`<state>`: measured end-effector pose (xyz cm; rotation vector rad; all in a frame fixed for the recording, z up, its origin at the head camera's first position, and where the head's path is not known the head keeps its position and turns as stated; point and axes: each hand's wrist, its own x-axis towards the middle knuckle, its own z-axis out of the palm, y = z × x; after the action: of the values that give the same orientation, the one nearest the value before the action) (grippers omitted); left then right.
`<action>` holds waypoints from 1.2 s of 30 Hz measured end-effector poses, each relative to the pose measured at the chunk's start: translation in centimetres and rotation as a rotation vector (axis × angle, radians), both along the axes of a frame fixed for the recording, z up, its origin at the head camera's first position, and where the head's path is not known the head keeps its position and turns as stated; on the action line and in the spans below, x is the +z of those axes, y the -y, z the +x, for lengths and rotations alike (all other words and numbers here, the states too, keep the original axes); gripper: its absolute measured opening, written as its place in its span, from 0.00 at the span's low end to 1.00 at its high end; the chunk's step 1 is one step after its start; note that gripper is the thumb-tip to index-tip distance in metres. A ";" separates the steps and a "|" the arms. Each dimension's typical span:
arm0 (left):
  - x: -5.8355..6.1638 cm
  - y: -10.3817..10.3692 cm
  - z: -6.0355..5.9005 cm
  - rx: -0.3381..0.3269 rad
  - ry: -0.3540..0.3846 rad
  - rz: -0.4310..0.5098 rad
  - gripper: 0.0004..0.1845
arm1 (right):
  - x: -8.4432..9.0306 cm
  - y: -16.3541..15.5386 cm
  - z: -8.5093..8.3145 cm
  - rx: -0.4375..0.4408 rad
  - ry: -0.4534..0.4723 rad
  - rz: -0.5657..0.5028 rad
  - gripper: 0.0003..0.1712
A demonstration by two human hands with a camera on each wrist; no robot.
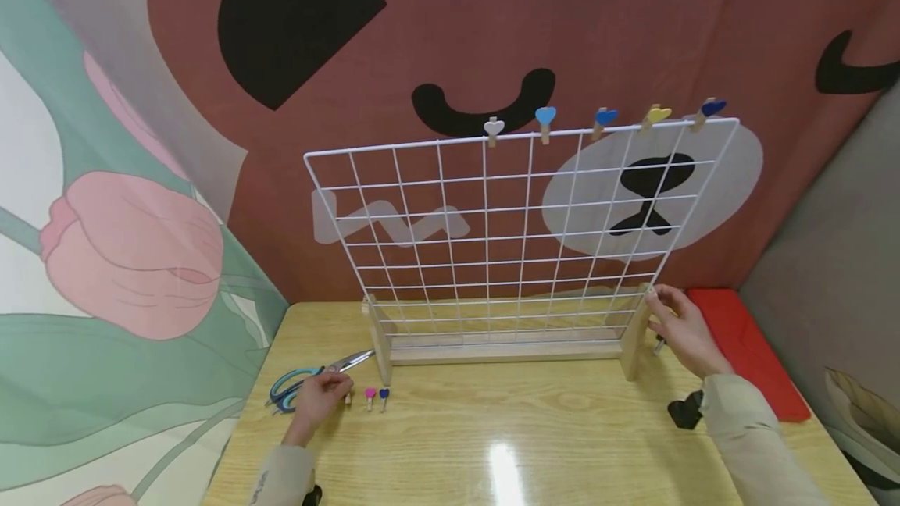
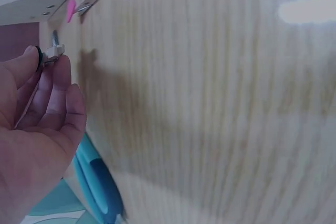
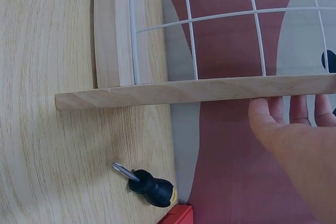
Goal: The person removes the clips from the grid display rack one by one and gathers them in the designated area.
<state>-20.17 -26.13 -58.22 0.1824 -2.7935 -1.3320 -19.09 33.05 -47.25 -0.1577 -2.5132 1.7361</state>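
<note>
Between thumb and fingertips, my left hand [image 1: 321, 403] pinches a mini wooden clothespin [image 2: 54, 52], whose dark green decoration shows at the thumb. Just right of that hand, a pink heart clothespin [image 1: 370, 394] and a dark blue heart clothespin [image 1: 383, 394] lie on the table. My right hand [image 1: 683, 332] rests its fingertips against the outer side of the stand's right wooden post [image 3: 194, 92]. A white wire grid [image 1: 506, 217] leans back in this stand. Several heart clothespins, among them a white one [image 1: 494, 130] and a yellow one [image 1: 657, 115], sit along its top wire.
Scissors [image 1: 287, 390] with turquoise handles lie beside and under the left hand. Behind the right hand are a short black screwdriver [image 3: 152, 188] and a red flat case [image 1: 748, 354]. A black object [image 1: 683, 411] lies near the right sleeve. A printed cloth backdrop [image 1: 394, 37] hangs behind the table.
</note>
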 end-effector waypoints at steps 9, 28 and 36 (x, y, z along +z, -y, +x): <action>-1.0 -0.8 0.4 -0.018 -0.035 -0.020 0.04 | 0.1 0.1 0.0 0.003 0.017 0.012 0.35; -1.8 -0.9 0.3 -0.005 0.011 -0.082 0.05 | 0.2 0.1 0.1 0.002 0.019 0.021 0.35; -1.9 -1.0 0.3 0.003 -0.022 -0.079 0.06 | 0.2 0.1 0.0 0.003 0.024 0.014 0.35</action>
<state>-19.87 -25.11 -60.10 0.1673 -2.8200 -1.2132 -19.12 32.93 -47.07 -0.1754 -2.5424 1.7277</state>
